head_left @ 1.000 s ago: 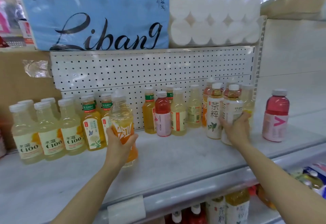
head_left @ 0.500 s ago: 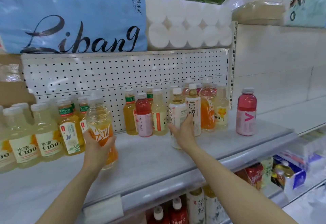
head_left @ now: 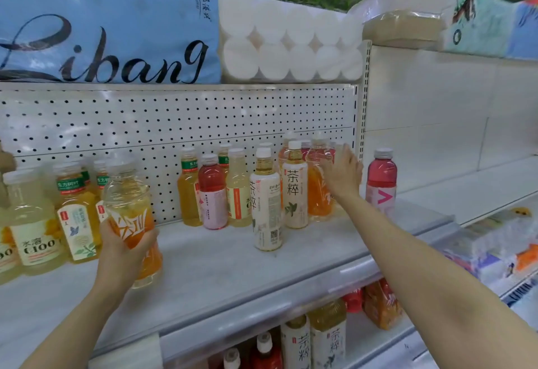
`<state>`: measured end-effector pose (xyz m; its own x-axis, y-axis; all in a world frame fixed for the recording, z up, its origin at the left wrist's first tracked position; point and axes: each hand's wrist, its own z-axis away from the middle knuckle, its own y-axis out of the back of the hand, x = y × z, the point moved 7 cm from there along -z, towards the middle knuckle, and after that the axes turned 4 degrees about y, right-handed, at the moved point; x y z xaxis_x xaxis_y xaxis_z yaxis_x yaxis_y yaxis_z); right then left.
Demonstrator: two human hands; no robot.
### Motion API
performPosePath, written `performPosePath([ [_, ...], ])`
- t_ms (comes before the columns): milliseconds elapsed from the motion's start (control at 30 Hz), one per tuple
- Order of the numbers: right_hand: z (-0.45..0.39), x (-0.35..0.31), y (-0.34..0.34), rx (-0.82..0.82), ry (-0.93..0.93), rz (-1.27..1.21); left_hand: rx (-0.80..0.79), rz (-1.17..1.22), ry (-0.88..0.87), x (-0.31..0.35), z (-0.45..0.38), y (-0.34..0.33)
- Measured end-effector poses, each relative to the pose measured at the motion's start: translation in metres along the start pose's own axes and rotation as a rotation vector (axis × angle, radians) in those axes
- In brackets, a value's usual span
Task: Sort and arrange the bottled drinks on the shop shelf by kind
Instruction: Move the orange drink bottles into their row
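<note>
My left hand [head_left: 122, 248] grips an orange-labelled clear bottle [head_left: 131, 203] held upright just above the grey shelf [head_left: 221, 269], in front of the green-capped tea bottles [head_left: 74, 208]. My right hand [head_left: 342, 173] is open, fingers spread, reaching past the white tea bottles toward an orange drink bottle [head_left: 318, 191] at the back right. A white-labelled tea bottle [head_left: 266, 200] stands alone, forward of the row, with a second one [head_left: 295, 185] behind it. A pink bottle [head_left: 381, 179] stands apart at the far right.
Pale C100 bottles [head_left: 27, 220] stand at the left. A yellow, a red [head_left: 212, 191] and another pale bottle line the pegboard back. Tissue packs [head_left: 110, 25] fill the shelf above. More bottles [head_left: 317, 336] stand on the shelf below.
My right hand has let go of the white-labelled tea bottle, now standing forward on the shelf, and moved right and back toward the orange bottle. The left hand still holds its bottle.
</note>
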<state>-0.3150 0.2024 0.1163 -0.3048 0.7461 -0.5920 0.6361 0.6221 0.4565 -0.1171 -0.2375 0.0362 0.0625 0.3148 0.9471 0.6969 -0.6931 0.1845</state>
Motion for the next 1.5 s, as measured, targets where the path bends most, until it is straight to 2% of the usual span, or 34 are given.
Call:
performPosePath([
  [100, -0.017, 0.001, -0.018, -0.132, -0.023, -0.007, 0.008, -0.006, 0.001, -0.003, -0.002, -0.001],
  [233, -0.016, 0.001, -0.035, -0.177, 0.008, 0.024, 0.014, 0.006, 0.019, -0.007, -0.006, -0.002],
  [433, -0.008, 0.0, -0.034, -0.04, 0.031, -0.055, 0.035, -0.001, 0.055, -0.01, -0.009, -0.003],
  [633, 0.019, 0.001, -0.011, 0.08, 0.068, -0.349, 0.04, -0.031, 0.054, -0.008, -0.005, -0.002],
  [800, 0.046, -0.023, 0.037, 0.192, 0.091, -0.516, 0.027, -0.045, 0.039, 0.003, 0.002, -0.002],
  [900, 0.071, -0.055, 0.06, 0.179, 0.107, -0.65, 0.007, 0.015, 0.062, 0.01, 0.003, 0.002],
  [1100, 0.141, -0.136, 0.07, 0.081, 0.219, -0.669, 0.03, 0.12, 0.024, 0.02, 0.026, 0.048],
  [1300, 0.218, -0.228, 0.037, -0.036, 0.198, -0.797, 0.096, 0.017, -0.121, 0.028, 0.051, 0.133],
  [1500, 0.293, -0.322, 0.005, -0.143, 0.228, -0.866, 0.181, 0.021, -0.121, 0.014, 0.068, 0.23],
])
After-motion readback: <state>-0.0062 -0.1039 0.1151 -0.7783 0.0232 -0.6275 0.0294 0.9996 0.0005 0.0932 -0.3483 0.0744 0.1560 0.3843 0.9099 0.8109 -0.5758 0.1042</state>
